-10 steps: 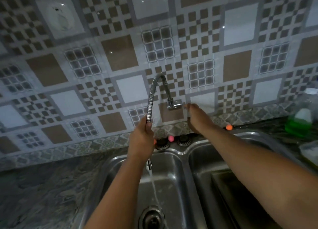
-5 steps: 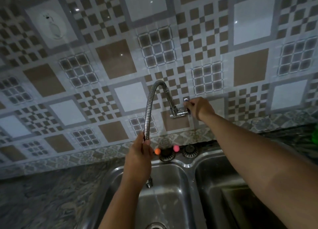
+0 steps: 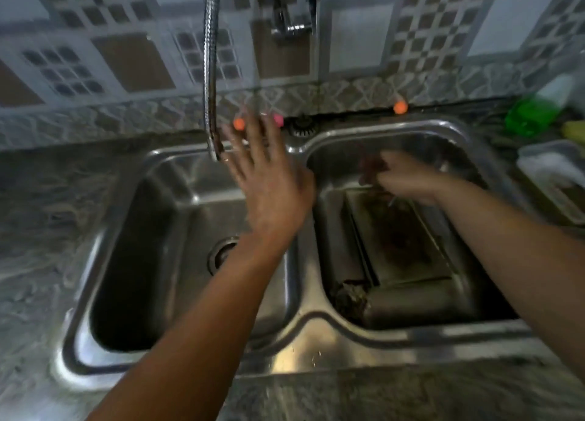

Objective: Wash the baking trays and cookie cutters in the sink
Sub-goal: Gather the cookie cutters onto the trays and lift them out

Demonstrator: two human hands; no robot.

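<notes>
A double steel sink [image 3: 304, 335] fills the view. My left hand [image 3: 269, 180] hovers with fingers spread over the divider, just right of the flexible faucet hose [image 3: 210, 72]. My right hand [image 3: 408, 180] reaches into the right basin and pinches a small dark reddish item [image 3: 370, 165], blurred, possibly a cookie cutter. A dark baking tray [image 3: 405, 243] lies in the right basin under that hand, with another tray [image 3: 411, 303] at its near end. The left basin holds only its drain [image 3: 221, 256].
The tap handle [image 3: 311, 6] sits on the tiled wall. A green soap bottle [image 3: 531, 110] and a clear plastic container [image 3: 554, 180] stand on the right counter. Orange balls [image 3: 400, 107] and a spare strainer [image 3: 300, 126] rest along the sink's back rim.
My left hand let go of the faucet hose and opened. My right hand left the tap handle and dropped into the right basin. The view tilted down to the sink.
</notes>
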